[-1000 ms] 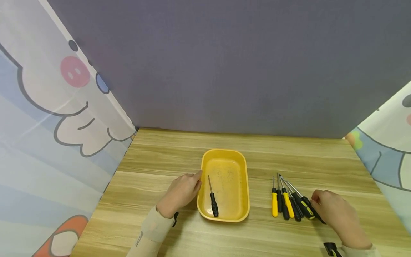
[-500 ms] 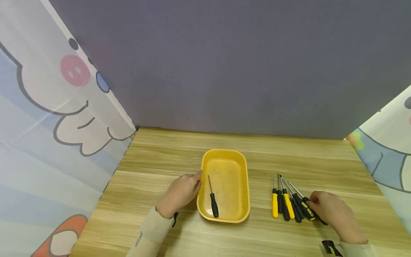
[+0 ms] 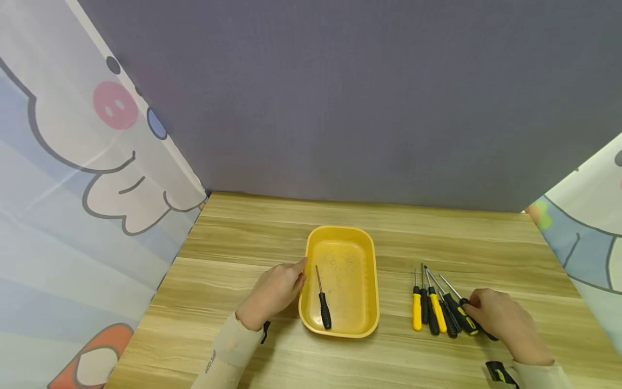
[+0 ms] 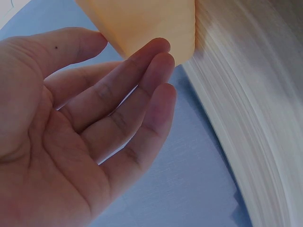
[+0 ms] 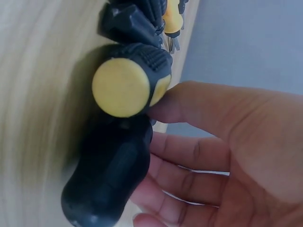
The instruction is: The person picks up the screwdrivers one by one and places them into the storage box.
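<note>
In the head view my left hand (image 3: 274, 289) touches the left rim of a yellow tray (image 3: 376, 292), its fingers loosely extended. A small black-handled screwdriver (image 3: 324, 310) lies inside the tray. To the right, my right hand (image 3: 500, 319) pinches the rightmost black-handled screwdriver (image 3: 487, 332) near the top of its handle. From the right wrist, thumb and fingers appear around that black handle (image 5: 106, 175), beside a black-and-yellow screwdriver (image 5: 120, 87) with a round yellow end. The left wrist view has the tray's outer wall (image 4: 156, 23) by the fingertips.
Several more screwdrivers lie fanned out left of my right hand, among them a yellow-handled one (image 3: 417, 310) and another yellow one (image 3: 437, 313). The wooden table (image 3: 233, 232) meets a grey panel (image 3: 359, 108) at the back. Printed curtains (image 3: 63, 227) flank both sides.
My right hand has shifted slightly left and settled its fingers on the rightmost screwdriver, which has moved slightly. The left hand and tray stay in place.
</note>
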### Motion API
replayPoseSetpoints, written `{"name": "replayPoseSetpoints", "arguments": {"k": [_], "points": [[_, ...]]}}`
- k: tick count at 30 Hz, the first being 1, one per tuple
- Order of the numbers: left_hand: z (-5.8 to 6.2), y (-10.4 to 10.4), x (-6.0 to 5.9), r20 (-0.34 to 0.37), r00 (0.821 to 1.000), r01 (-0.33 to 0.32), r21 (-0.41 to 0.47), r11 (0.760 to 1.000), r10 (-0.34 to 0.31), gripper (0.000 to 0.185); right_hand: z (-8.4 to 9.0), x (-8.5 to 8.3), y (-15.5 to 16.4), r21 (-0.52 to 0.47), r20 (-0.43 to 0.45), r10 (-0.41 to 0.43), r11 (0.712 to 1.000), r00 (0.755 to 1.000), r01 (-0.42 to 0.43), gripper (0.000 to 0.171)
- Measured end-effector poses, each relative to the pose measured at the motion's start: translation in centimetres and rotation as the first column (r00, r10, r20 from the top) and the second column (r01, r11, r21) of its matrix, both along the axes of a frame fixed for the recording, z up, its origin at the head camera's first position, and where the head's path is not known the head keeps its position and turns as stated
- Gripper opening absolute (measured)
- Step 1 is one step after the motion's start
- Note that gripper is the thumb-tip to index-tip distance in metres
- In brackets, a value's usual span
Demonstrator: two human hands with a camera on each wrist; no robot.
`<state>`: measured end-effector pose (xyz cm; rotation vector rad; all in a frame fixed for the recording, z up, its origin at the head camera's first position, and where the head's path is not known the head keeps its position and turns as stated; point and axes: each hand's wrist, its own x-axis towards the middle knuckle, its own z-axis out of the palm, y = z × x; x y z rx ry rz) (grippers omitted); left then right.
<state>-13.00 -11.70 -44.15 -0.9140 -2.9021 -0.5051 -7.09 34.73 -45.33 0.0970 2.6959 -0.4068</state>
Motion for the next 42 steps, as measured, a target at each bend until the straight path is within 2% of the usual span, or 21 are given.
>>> {"name": "replayPoseSetpoints", "arguments": {"k": [12, 23, 29, 36, 42], "points": [[0.0, -0.1, 0.0, 0.015, 1.0, -0.005, -0.006, 1.0, 0.005, 0.039, 0.2, 0.6, -0.4, 0.058, -0.082, -0.011, 0.998, 0.997, 0.016, 0.034], [0.0, -0.1, 0.0, -0.006, 1.0, -0.001, -0.006, 1.0, 0.001, 0.038, 1.7, 0.5, -1.8, 0.058, -0.128, -0.021, 0.998, 0.992, 0.029, 0.041], [0.0, -0.1, 0.1, -0.006, 1.0, 0.001, 0.003, 1.0, -0.001, 0.038, 2.6, 0.1, -3.4, -0.015, -0.158, -0.032, 0.999, 0.987, 0.03, 0.045], [0.0, 0.0, 0.0, -0.006, 1.0, 0.001, 0.002, 1.0, -0.001, 0.038, 3.2, -0.4, -5.9, -0.104, -0.24, -0.02, 0.995, 0.97, -0.005, 0.029], [0.0, 0.0, 0.0, -0.006, 1.0, -0.003, -0.002, 1.0, 0.003, 0.038, 3.8, -1.2, -8.4, -0.139, -0.306, -0.007, 0.99, 0.952, -0.038, 0.027]]}}
